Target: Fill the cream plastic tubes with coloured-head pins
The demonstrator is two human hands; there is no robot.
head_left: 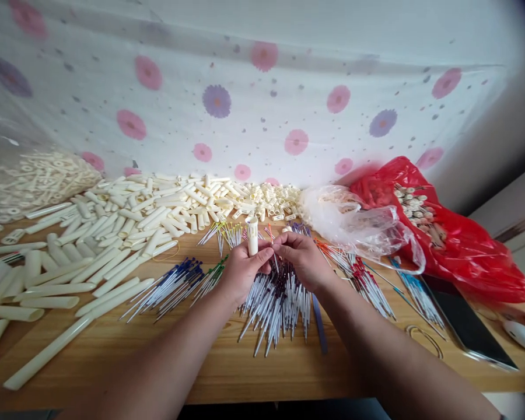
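Observation:
My left hand [244, 269] is closed around a cream pen barrel [253, 236], held upright with slots near its top. My right hand [301, 256] pinches a thin pen refill [271, 233] with an orange tip, right beside the barrel. The fingertips of both hands meet there, so the refill's middle is partly hidden. Below the hands lies a fanned heap of white refills with dark purple tips [280, 309]. Blue-tipped refills [170, 286] and green-tipped refills [212, 277] lie left of it. Red-tipped refills [370, 283] and orange-tipped refills [332, 252] lie to the right.
Many cream tubes [126, 227] cover the table's left and back. A clear bag of small parts [44, 175] stands far left. Back right are a crumpled clear bag [354, 219] and a red bag [459, 251]. A phone [468, 321] and rubber bands [424, 341] lie at right.

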